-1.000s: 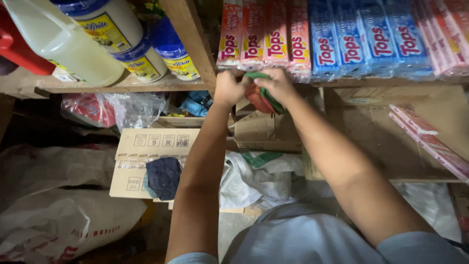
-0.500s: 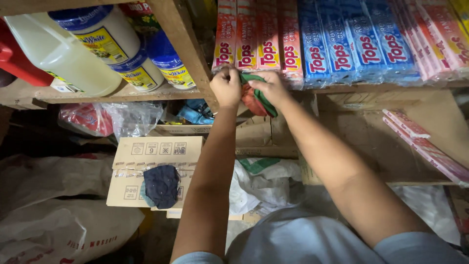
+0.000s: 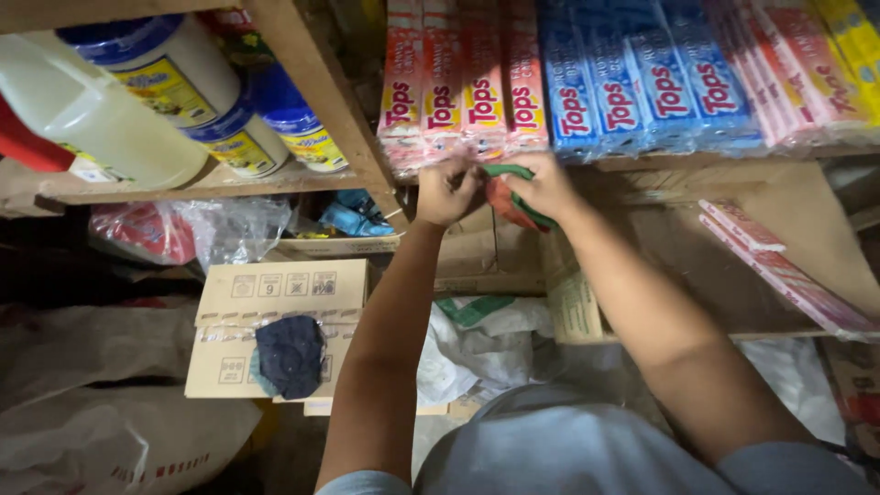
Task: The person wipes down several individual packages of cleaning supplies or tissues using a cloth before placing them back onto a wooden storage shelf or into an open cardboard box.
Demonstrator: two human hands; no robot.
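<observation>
I am looking down into a dim storeroom with wooden shelves (image 3: 220,181) crowded with stock. At the upper centre of the frame my left hand (image 3: 447,191) is curled closed, its fingertips pinching at the bottom edge of the pink snack packets (image 3: 458,82) hanging over the shelf lip. Just beside it, my right hand (image 3: 547,183) is closed around a small red and green packet (image 3: 507,196), which sits between the two hands, right below the pink row. Whether the left hand also touches that small packet I cannot tell.

To the right of the pink row, across the upper right of the frame, stand blue snack packets (image 3: 642,78), then more pink ones and a yellow one at the corner. At the upper left lie a large clear plastic jug (image 3: 101,119) and white jars with blue lids (image 3: 197,87). Below them, at the left centre, a flat cardboard box (image 3: 275,293) carries a dark blue cloth (image 3: 289,356). Crumpled plastic bags (image 3: 234,229) sit under the upper left shelf, and pale sacks (image 3: 110,431) fill the lower left. My grey shirt (image 3: 568,449) fills the bottom centre.
</observation>
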